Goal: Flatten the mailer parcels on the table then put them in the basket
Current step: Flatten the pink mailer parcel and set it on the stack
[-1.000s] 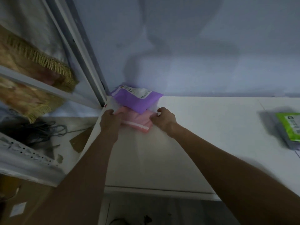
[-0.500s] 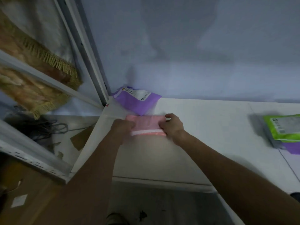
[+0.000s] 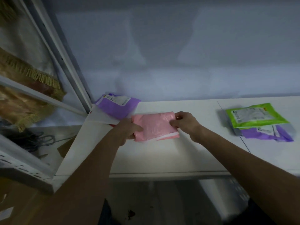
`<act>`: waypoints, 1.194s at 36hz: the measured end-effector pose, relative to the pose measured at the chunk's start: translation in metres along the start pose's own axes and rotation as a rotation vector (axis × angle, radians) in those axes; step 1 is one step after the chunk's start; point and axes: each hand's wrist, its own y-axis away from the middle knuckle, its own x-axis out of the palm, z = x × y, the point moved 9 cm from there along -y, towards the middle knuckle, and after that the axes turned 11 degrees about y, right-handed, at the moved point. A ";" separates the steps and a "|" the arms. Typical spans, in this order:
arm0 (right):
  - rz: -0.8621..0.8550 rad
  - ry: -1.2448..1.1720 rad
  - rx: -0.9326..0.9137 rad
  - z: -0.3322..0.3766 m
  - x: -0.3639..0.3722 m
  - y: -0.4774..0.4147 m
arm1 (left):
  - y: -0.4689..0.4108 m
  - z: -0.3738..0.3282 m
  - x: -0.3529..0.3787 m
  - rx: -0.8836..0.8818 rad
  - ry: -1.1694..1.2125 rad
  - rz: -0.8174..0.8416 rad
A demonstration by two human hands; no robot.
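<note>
A pink mailer parcel (image 3: 155,125) with a white strip along its near edge lies over the white table (image 3: 162,156). My left hand (image 3: 128,131) grips its left end, thumb on top. My right hand (image 3: 184,123) pinches its right end. A purple mailer (image 3: 116,104) with a white label sits behind it at the table's far left corner. On the right lie a green mailer (image 3: 254,115) on top of another purple mailer (image 3: 266,133). A white perforated basket (image 3: 227,192) shows below the table's front edge, low right.
A white sheet or flat mailer (image 3: 100,116) lies under the purple one at the left corner. A metal shelf frame (image 3: 65,62) with fringed cloth (image 3: 32,75) stands left of the table. Cables (image 3: 27,138) and cardboard lie on the floor there.
Both hands have carried the pink mailer away from the far left corner toward the table's middle and nearer to me. The view has swung right, showing more of the green mailer pile.
</note>
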 end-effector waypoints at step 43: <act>0.043 -0.257 0.096 -0.088 0.000 -0.008 | -0.009 0.028 0.064 -0.122 -0.087 0.124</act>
